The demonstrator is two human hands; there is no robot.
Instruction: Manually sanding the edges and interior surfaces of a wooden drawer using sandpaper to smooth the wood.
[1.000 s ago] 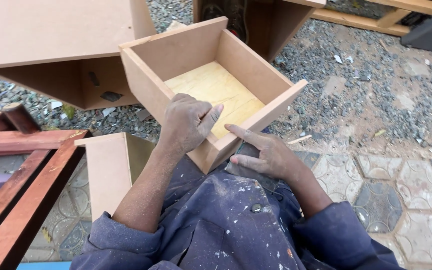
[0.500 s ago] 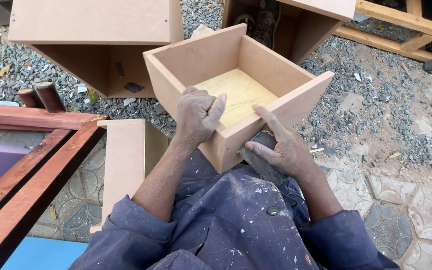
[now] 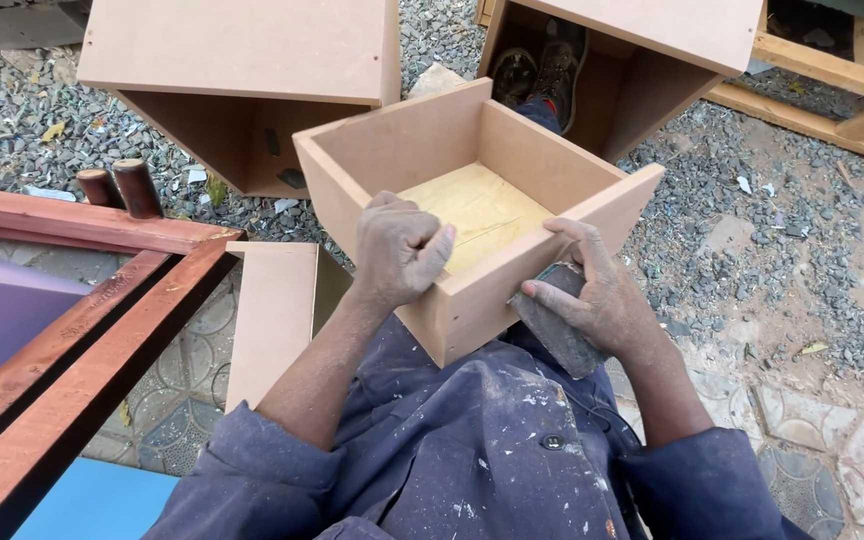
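Observation:
An open brown fibreboard drawer box (image 3: pixel 537 165) with a pale plywood bottom rests against my lap, one corner pointing at me. My left hand (image 3: pixel 400 250) grips its near left wall at the top edge, fingers curled over the rim. My right hand (image 3: pixel 592 290) holds a dark grey sanding block (image 3: pixel 557 335) pressed against the outer face of the near right wall. My dark blue, paint-flecked work clothes (image 3: pixel 472 450) fill the lower part of the view.
Two bigger fibreboard boxes (image 3: pixel 242 60) (image 3: pixel 642 50) lie on the gravel behind; shoes show inside the right one. A red-brown wooden frame (image 3: pixel 72 330) stands at the left, a flat board (image 3: pixel 272 320) beside my leg. Patterned paving lies at the right.
The drawer box has come nearer and turned a little. My left hand closed over the rim. My right hand slid down the outer wall with the sanding block showing.

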